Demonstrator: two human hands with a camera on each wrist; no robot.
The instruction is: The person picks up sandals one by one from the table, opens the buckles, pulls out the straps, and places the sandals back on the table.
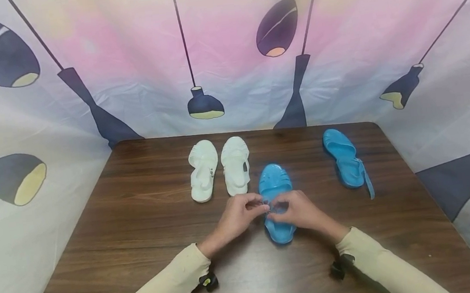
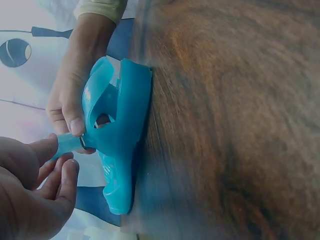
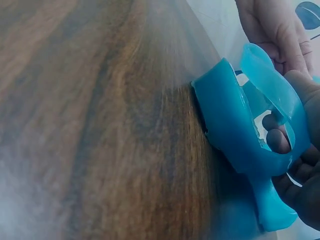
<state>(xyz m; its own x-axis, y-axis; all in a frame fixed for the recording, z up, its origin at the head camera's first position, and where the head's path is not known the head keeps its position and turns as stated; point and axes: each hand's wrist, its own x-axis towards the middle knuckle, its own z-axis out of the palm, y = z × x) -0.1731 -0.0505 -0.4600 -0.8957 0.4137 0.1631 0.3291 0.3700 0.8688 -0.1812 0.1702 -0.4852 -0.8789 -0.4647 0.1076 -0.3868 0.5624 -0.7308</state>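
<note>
A blue jelly sandal (image 1: 274, 178) lies on the table under both hands, its toe pointing away from me. My left hand (image 1: 241, 211) pinches the free end of the ankle strap (image 2: 67, 143), drawn out from the sandal's side. With thumb and fingers, my right hand (image 1: 298, 210) pinches the strap at its small metal buckle (image 2: 82, 142). Some right-hand fingers (image 3: 278, 141) show through the sandal's side opening in the right wrist view. The strap's tip is hidden by the left fingers.
Two white sandals (image 1: 202, 157) stand side by side just beyond my left hand. The other blue sandal (image 1: 338, 144) lies at the far right with its strap hanging loose. A printed cloth (image 1: 238, 98) hangs behind the brown wooden table (image 1: 145, 194).
</note>
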